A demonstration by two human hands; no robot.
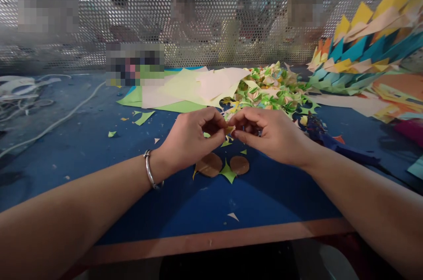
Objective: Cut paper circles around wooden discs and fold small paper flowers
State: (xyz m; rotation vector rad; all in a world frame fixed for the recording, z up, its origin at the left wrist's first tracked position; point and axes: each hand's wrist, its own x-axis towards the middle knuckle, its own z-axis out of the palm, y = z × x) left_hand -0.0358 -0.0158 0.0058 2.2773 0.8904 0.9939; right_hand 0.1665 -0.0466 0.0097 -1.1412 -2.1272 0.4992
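Above the middle of the blue table, my left hand and my right hand meet at their fingertips. Both pinch a small yellowish piece of paper, partly hidden by the fingers. Below them on the table lie two round brown discs with a green paper scrap between them. Just beyond my hands rises a heap of small folded paper pieces in green, cream, yellow and orange.
Large paper sheets lie behind my left hand. A layered folded-paper piece stands at the right, near a dark blue tool with a cable. White cables cross the left side. A perforated metal screen closes the back, with people beyond.
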